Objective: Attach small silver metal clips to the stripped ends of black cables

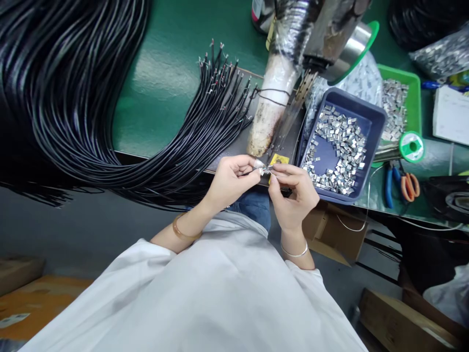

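My left hand [234, 178] is closed in a pinch, with white wrapping on its fingertips. A dark bit, seemingly the end of a black cable, shows between its fingers. Fingertip to fingertip with it, my right hand [294, 193] pinches a small silvery metal connector [268, 168]; its exact shape is too small to tell. Just beyond the hands, a soldering tool with a whitish, scorched wrapped body [269, 105] points down at the bench. A bundle of black cables [205, 122] with stripped ends fans out on the left. To the right stands a blue bin [372, 110] of small metal shells [342, 146].
Behind the blue bin is a green tray [414, 100] with more metal parts. A solder spool [412, 146], blue-handled pliers [389, 188] and orange-handled scissors [409, 187] lie at the right. Thick black cable coils [69, 88] cover the left bench. A cardboard box [333, 232] sits below.
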The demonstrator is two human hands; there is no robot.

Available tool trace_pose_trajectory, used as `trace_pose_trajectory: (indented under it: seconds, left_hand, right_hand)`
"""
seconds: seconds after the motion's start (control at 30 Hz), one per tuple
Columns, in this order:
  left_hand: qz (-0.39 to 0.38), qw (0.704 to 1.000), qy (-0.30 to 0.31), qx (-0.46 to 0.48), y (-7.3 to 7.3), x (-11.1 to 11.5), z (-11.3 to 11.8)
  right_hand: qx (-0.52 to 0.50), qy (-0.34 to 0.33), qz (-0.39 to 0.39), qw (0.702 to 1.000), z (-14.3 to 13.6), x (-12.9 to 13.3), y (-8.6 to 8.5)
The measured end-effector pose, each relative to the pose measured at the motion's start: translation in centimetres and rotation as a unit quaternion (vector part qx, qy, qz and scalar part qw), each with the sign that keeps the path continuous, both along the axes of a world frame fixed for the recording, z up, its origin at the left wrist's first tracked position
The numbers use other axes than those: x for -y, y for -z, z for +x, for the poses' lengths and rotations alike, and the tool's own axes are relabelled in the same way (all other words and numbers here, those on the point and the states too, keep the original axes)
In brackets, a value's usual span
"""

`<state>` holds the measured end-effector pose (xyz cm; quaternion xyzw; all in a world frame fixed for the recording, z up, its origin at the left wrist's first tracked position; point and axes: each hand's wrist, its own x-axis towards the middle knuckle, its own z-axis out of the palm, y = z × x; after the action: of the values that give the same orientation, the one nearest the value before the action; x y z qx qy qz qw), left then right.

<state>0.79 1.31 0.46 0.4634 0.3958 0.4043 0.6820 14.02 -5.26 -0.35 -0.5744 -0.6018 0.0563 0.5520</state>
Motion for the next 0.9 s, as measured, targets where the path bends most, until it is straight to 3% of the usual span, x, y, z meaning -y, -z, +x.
trace_pose_trajectory:
  seconds: [0.33, 0.7, 0.9]
  left_hand:
    - [0.053, 0.998, 0.000, -0.022, -0.39, 0.08, 0.01]
    - [-0.011, 1.000, 0.013, -0.011, 0.39, -0.12, -0.17]
    - [-0.017, 1.000, -0.003, 0.003, -0.24, -0.13, -0.06]
  right_hand:
    - [0.057, 0.014, 0.016, 0.998, 0.11, -0.26, -0.43]
    - [0.037, 0.004, -0.023, 0.999, 0.22, 0.22, -0.16]
    - [0.031, 0.002, -0.022, 0.999, 0.17, 0.09, -0.45]
